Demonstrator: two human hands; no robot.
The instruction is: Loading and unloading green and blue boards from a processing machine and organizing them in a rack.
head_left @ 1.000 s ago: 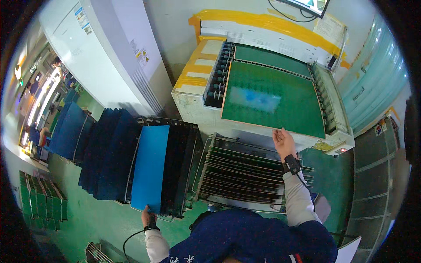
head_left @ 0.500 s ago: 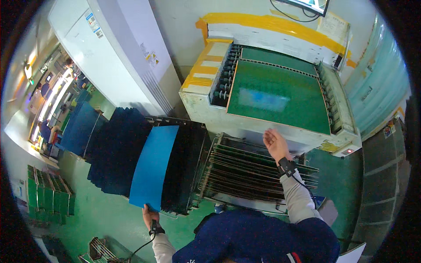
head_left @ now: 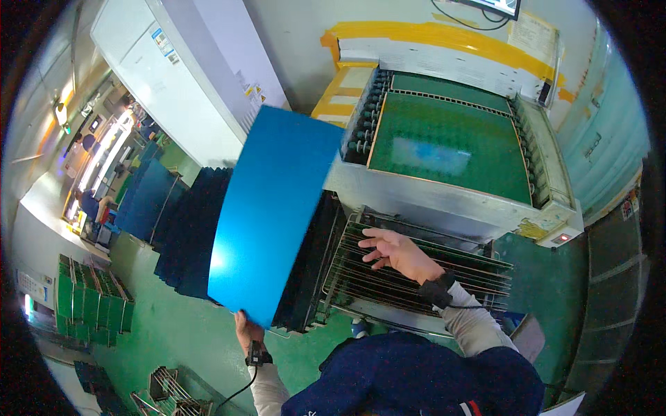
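Observation:
My left hand (head_left: pixel 248 333) is closed on the near edge of a large, shiny blue panel (head_left: pixel 270 208). The panel tilts up out of a rack of dark upright panels (head_left: pixel 191 236), and its far end reaches up beside the roller machine. My fingers under the panel are partly hidden. My right hand (head_left: pixel 404 256) is empty, fingers spread, above a wire rack (head_left: pixel 416 277) holding several thin boards. A green board (head_left: pixel 444 142) with a bright reflection lies on the rollers of the machine (head_left: pixel 444 201) beyond that hand.
A tall white cabinet (head_left: pixel 173 90) stands at the far left. Racks with green boards (head_left: pixel 94 298) and an open metal rack (head_left: pixel 170 395) sit on the green floor at lower left. Translucent curtains (head_left: pixel 603 132) hang at right. A screen (head_left: pixel 492 5) is at the top.
The blue panel has been lifted and turned to face up more, so more of it shows. My right hand has moved left, from near the machine to above the wire rack.

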